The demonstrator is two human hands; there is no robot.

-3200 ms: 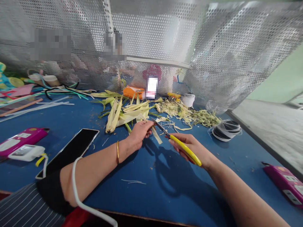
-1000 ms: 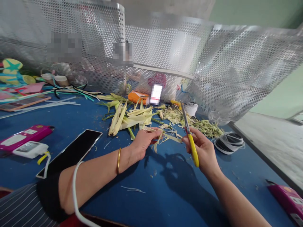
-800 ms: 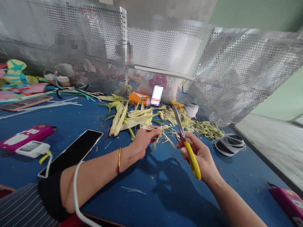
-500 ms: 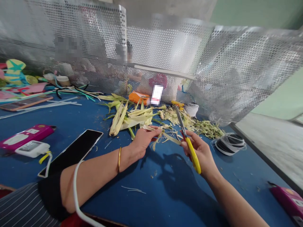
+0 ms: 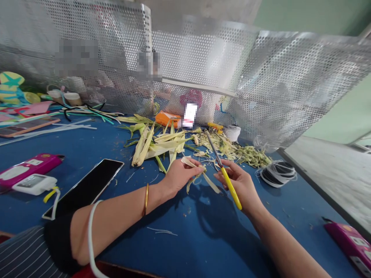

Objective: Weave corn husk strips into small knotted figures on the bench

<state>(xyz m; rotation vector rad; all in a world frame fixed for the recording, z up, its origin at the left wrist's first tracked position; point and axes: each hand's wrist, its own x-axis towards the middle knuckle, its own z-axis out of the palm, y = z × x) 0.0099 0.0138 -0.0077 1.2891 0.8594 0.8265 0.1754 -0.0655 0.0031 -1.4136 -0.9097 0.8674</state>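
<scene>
My left hand (image 5: 183, 175) is closed in a pinch on a small bundle of pale corn husk strips (image 5: 211, 183), whose loose ends hang toward the right. In my right hand (image 5: 239, 183) is a pair of yellow-handled scissors (image 5: 230, 185), blades pointing up and away toward the husk scraps. The blades look closed and stand apart from the strips. Just beyond my hands lies a pile of corn husks (image 5: 168, 146). Shredded husk trimmings (image 5: 223, 143) spread to its right, with greener twisted pieces (image 5: 255, 156) beside them.
A spool of white cord (image 5: 277, 173) sits near the right table edge. At left are a dark phone (image 5: 87, 185), a magenta device (image 5: 29, 168) and a white device (image 5: 34, 183). Perforated metal panels (image 5: 197, 54) stand behind; an orange packet (image 5: 167, 119) lies before them. Another magenta device (image 5: 352, 241) is at right.
My right hand has drawn slightly away from the strips, and the strip end it was touching now hangs free. My left hand still pinches the bundle. The view has shifted slightly.
</scene>
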